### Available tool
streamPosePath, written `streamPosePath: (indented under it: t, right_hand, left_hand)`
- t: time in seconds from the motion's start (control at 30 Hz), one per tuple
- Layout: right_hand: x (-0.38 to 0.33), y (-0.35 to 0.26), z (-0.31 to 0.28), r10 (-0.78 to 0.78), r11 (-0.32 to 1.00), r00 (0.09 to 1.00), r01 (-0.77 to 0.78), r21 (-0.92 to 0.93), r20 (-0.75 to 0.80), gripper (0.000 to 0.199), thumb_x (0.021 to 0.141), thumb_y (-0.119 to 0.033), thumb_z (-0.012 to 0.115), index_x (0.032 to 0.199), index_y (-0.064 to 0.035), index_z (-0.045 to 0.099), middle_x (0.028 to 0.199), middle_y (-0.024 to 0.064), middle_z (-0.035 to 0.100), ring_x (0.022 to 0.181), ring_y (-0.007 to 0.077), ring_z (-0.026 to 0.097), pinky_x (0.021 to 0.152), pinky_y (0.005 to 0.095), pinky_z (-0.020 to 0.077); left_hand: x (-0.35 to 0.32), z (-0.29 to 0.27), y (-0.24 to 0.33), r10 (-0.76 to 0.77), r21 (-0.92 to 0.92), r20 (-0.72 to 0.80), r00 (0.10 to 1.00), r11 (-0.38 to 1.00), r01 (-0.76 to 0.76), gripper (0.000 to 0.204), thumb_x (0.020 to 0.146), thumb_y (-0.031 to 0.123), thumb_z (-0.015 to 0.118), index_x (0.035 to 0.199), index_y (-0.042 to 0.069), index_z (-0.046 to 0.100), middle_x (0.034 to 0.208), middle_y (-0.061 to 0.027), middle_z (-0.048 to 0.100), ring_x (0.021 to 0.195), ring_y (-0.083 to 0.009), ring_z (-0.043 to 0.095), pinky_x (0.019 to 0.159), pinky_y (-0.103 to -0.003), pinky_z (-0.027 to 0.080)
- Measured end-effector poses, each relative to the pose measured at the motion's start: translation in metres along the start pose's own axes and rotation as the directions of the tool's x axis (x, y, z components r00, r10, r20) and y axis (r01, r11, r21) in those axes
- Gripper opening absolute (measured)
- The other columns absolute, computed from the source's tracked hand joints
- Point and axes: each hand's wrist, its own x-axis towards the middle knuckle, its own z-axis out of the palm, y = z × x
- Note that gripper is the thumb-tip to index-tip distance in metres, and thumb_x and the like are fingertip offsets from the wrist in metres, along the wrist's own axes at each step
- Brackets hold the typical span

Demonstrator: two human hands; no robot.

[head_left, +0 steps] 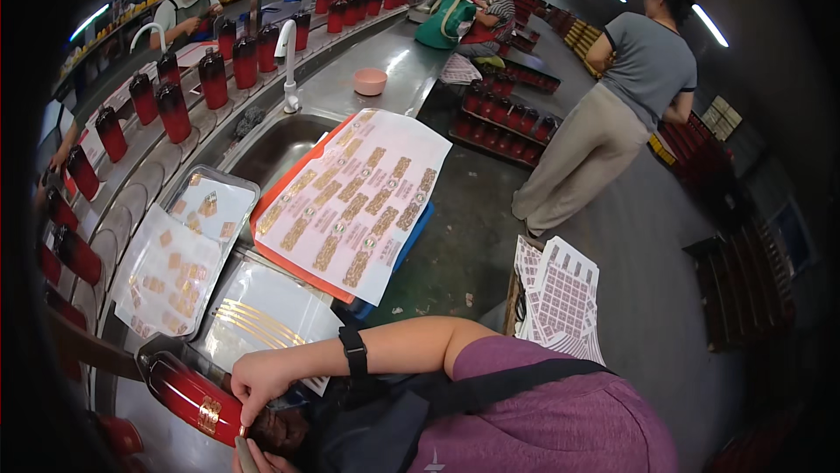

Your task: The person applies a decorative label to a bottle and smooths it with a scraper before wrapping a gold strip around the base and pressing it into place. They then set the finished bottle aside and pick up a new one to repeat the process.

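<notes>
A glossy bottle [188, 385], black at one end and fading to red, lies tilted at the lower left with a gold decal [209, 415] on its side. My right hand [262, 381], a black band on its wrist, reaches in from the right. Its fingertips pinch together at the bottle's red end, by a small gold spot too tiny to name. At the lower edge, the fingers of my left hand [262, 460] show only in part, closed beside a narrow grey-green piece. Above the right hand, a sheet with gold strips [258, 324] lies on the metal surface.
A tray [249, 189] holds wet-looking decal sheets. A large decal sheet [385, 158] lies over an orange board by the sink [271, 154]. Red-black bottles [213, 79] line the conveyor at left. Printed sheets [564, 285] are stacked at right; a person [630, 79] stands beyond.
</notes>
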Motion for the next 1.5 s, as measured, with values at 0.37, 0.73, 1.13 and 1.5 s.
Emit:
streamPosePath:
  t: [0.37,0.73,1.13,1.5]
  right_hand:
    - [0.001,0.001,0.006,-0.129,0.99,0.992,0.129,0.051,-0.002,0.047,0.077,-0.05,0.078,0.067,-0.0046,0.069,0.058,0.0083,0.062,0.055,0.02,0.059,0.053,0.0352,0.0439]
    - [-0.001,-0.014,-0.005,0.14,0.983,0.979,-0.155,0.098,0.145,0.028,0.087,-0.026,0.078,0.075,-0.0027,0.07,0.065,-0.0006,0.064,0.061,0.0055,0.054,0.057,0.0239,0.0431]
    - [-0.001,-0.005,-0.001,0.188,0.947,0.97,-0.221,0.232,0.156,0.025,0.089,-0.023,0.076,0.076,-0.0033,0.069,0.065,-0.0038,0.059,0.063,0.0036,0.049,0.058,0.0222,0.0394]
    - [-0.019,-0.033,-0.016,0.256,0.942,0.959,-0.276,0.189,0.122,0.015,0.09,-0.016,0.074,0.084,-0.0027,0.069,0.072,-0.0051,0.059,0.068,0.0033,0.049,0.063,0.0205,0.04]
  left_hand:
    - [-0.037,0.005,-0.015,-0.091,0.009,0.157,0.983,0.996,0.091,0.029,0.092,0.007,0.059,0.118,-0.002,0.069,0.122,-0.0176,0.066,0.111,-0.034,0.061,0.097,-0.043,0.048]
    - [-0.051,-0.001,-0.024,-0.246,-0.112,0.028,0.969,0.962,0.247,0.033,0.075,0.0,0.068,0.108,0.002,0.074,0.111,-0.0136,0.07,0.096,-0.031,0.068,0.079,-0.04,0.059]
    - [-0.046,0.025,-0.028,-0.236,-0.105,0.058,0.97,0.965,0.241,0.051,0.073,0.015,0.079,0.122,0.009,0.069,0.134,-0.0077,0.06,0.12,-0.0275,0.054,0.098,-0.038,0.049]
    - [-0.043,0.032,-0.044,-0.506,-0.227,0.123,0.854,0.823,0.52,0.076,0.078,0.014,0.081,0.144,0.002,0.047,0.15,-0.0198,0.044,0.135,-0.0381,0.046,0.109,-0.043,0.042]
